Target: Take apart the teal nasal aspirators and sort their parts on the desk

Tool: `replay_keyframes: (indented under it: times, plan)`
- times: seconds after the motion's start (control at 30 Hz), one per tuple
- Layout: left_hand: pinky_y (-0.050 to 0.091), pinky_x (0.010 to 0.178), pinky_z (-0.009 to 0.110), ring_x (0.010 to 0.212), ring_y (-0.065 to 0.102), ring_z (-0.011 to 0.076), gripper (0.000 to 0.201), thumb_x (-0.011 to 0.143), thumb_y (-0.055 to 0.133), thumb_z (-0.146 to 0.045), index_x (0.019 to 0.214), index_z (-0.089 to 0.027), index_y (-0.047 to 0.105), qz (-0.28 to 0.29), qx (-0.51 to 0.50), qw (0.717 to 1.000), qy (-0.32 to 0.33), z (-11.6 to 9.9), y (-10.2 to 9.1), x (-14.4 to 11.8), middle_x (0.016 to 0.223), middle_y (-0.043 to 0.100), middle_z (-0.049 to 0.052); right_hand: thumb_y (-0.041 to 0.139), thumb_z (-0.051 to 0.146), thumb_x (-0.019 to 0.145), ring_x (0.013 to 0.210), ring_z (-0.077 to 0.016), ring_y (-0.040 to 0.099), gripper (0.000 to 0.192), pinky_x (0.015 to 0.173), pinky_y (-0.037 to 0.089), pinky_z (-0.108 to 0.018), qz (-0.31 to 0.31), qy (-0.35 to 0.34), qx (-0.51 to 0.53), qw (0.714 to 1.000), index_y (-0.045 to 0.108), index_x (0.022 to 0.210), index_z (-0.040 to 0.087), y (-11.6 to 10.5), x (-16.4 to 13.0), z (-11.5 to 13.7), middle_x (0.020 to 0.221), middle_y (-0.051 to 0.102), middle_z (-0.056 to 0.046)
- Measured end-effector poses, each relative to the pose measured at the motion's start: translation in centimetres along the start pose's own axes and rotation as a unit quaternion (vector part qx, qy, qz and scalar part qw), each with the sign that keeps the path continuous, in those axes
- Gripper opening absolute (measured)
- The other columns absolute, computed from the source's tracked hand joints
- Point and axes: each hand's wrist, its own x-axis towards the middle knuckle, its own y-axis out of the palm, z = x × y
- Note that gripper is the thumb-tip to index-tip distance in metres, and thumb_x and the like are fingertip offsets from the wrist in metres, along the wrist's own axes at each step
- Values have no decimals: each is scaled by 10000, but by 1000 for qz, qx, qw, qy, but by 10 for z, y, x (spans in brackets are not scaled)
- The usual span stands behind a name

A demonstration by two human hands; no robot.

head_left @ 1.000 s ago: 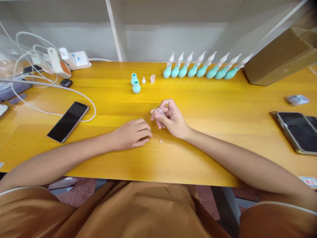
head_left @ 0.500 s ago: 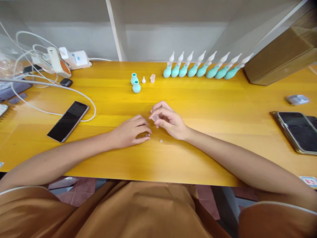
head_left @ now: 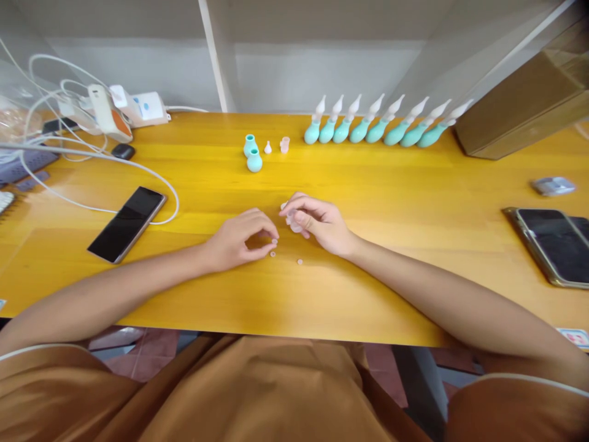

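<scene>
My left hand pinches a tiny pale disc between thumb and forefinger. Just under those fingertips lies a small ring-like piece on the wooden table. A further small round piece rests to the right of it. My right hand is closed on a translucent plastic connector, partly hidden by the fingers. Behind the hands stand two turquoise rubber bulbs, a little white nozzle tip and a pinkish translucent connector.
Several assembled turquoise bulb aspirators stand in a row at the back, beside a cardboard box. A phone and white cables lie on the left. More phones are at the right edge.
My left fingers have risen slightly and now hold a disc, leaving a small piece on the table below. My right hand has turned, showing more of the connector.
</scene>
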Motion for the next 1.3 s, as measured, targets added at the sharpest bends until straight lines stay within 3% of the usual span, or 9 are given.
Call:
replay_keyframes:
  times: [0.1, 0.23, 0.7, 1.1, 1.3]
  plan:
    - [597, 839, 292, 871, 715, 156, 122, 1019, 798, -292, 1069, -215, 717, -52, -24, 997, -49, 0, -1, -2, 982, 780, 37, 825, 549, 1021, 683, -96, 587, 353, 504, 482, -199, -1, 26, 12, 1000, 810, 1140, 217, 5, -3, 1, 965, 663, -22]
    - [607, 830, 283, 858, 740, 153, 223, 989, 866, -368, 1058, -206, 728, -81, -61, 992, -71, 3, 0, -3, 979, 793, 43, 828, 530, 1025, 728, -109, 650, 360, 593, 569, -208, 12, 56, 28, 998, 758, 1182, 213, 13, -8, 1, 947, 715, -21]
    - [605, 817, 282, 863, 765, 167, 298, 984, 873, -469, 1028, -204, 745, -87, -69, 991, -75, 3, -1, -2, 960, 809, 46, 784, 517, 1062, 694, -107, 687, 342, 608, 607, -220, 25, 58, 6, 998, 695, 1156, 199, 16, -11, 0, 886, 736, -10]
    - [596, 789, 282, 838, 755, 165, 265, 971, 893, -436, 994, -208, 759, -92, -80, 991, -60, 5, -1, -2, 935, 810, 42, 784, 468, 1071, 663, -109, 712, 297, 623, 640, -234, 33, 50, 0, 998, 686, 1127, 193, 18, -11, 1, 843, 743, -3]
    - [589, 791, 302, 841, 754, 173, 306, 950, 907, -479, 961, -205, 771, -79, -117, 984, -104, 9, -1, -1, 936, 809, 45, 783, 460, 1072, 670, -109, 721, 294, 630, 645, -231, 35, 47, -6, 998, 684, 1126, 189, 19, -11, 1, 845, 748, -6]
